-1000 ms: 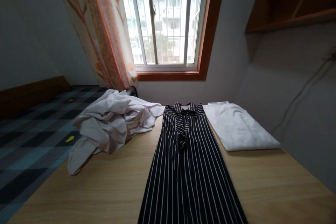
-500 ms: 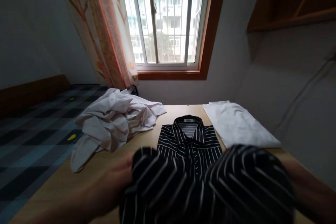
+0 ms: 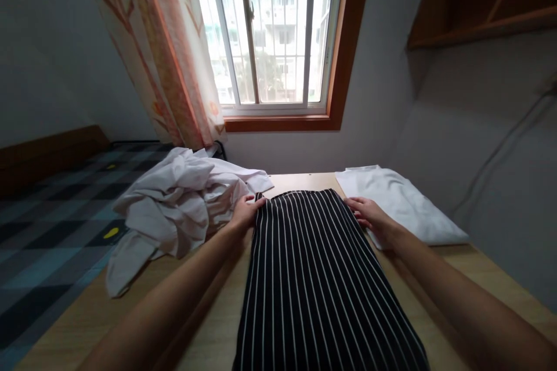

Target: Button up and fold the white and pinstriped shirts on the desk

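A black shirt with white stripes [image 3: 313, 278] lies lengthwise on the wooden table [image 3: 204, 319], running from its far part down to the bottom of the view. Its collar is mostly hidden under the cloth laid over it. At the far left corner of the shirt, my left hand [image 3: 246, 211] pinches the fabric between thumb and fingers. My right hand [image 3: 369, 215] grips the far right edge in the same way, close beside a folded white garment [image 3: 400, 208].
A crumpled white garment [image 3: 174, 203] is heaped on the table's left side, hanging towards the bed with a checked cover [image 3: 52, 243]. Behind the table are a window [image 3: 278, 40] and a flowered curtain [image 3: 169, 52]. A wooden shelf [image 3: 483, 6] juts from the right wall.
Both hands have moved forward, away from me, carrying the bunched end of the striped shirt over its collar. The cloth now lies stretched flat instead of raised and bunched.
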Demonstrator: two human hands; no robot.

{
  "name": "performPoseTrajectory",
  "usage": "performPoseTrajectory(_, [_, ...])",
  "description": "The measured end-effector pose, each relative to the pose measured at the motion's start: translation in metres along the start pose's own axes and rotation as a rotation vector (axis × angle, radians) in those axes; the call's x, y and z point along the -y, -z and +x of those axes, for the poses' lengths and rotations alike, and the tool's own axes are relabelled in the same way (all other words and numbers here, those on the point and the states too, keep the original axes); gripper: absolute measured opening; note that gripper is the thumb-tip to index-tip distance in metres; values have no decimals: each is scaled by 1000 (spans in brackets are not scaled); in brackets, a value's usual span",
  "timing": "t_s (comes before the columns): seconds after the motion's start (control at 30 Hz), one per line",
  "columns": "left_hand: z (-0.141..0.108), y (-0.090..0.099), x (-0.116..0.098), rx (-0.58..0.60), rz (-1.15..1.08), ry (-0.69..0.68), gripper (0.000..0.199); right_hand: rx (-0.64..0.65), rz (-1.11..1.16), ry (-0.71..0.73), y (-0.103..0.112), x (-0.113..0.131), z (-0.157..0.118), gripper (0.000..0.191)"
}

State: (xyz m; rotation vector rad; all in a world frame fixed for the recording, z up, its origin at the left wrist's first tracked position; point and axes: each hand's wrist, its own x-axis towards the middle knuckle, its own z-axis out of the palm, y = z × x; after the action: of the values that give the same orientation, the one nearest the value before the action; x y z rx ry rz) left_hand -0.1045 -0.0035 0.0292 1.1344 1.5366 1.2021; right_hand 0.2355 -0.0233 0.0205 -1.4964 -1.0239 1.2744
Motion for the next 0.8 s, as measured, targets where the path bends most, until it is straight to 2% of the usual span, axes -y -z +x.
performPoseTrajectory(0.1, [3, -1, -2, -26, -37, -12, 47, -84, -87, 60, -7, 2, 6, 36])
performPoseTrajectory(0.23, [15, -13, -12, 13, -52, -165, 46, -205, -100, 176, -7, 2, 16, 32])
performPoseTrajectory(0.33, [21, -17, -13, -37, 118, -167, 44, -322, -268, 283, 1, -6, 17, 32])
performPoseTrajectory(0.43, [20, -16, -13, -108, 402, -165, 44, -354, -469, 315, 8, -15, 14, 31])
performPoseTrajectory(0.5, [15, -17, -20, -139, 541, -245, 47, -382, -515, 320, 6, -9, 13, 36])
performPoseTrajectory(0.57, [7, -26, -36, -150, 579, -353, 47, -442, -517, 372, -5, 12, 12, 45])
performPoseTrajectory(0.63, [-1, -44, -60, -139, 402, -392, 44, -458, -380, 447, -29, 46, 11, 53])
performPoseTrajectory(0.67, [-6, -55, -72, -128, 240, -368, 43, -423, -237, 474, -44, 65, 9, 54])
performPoseTrajectory(0.73, [-14, -81, -93, -101, -214, -265, 41, -244, 116, 532, -80, 98, 6, 59])
performPoseTrajectory(0.8, [-21, -104, -100, -39, -659, -175, 55, -83, 364, 580, -115, 111, 4, 71])
